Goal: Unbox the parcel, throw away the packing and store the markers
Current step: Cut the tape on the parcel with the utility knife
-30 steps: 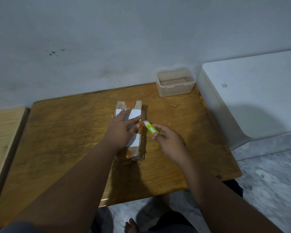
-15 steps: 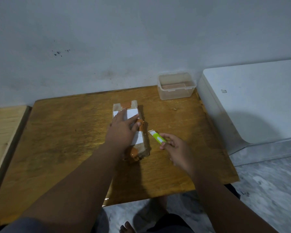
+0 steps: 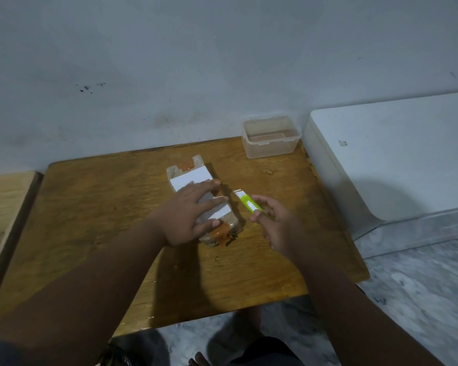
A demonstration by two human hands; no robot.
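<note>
Opening step: left grip (image 3: 188, 217) flat, pressing the tape-wrapped brown parcel (image 3: 189, 175); right grip (image 3: 273, 223) pinches the lime-green plastic cutter (image 3: 249, 204). Next, probably: blade into tape.

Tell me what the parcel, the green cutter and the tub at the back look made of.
The parcel: likely brown cardboard or paper under glossy clear tape, with orange tape patches and a white paper label; glare betrays the film. The cutter: bright green plastic, matte, with a pale tip, possibly metal. The tub: translucent plastic; its far wall shows through.
</note>
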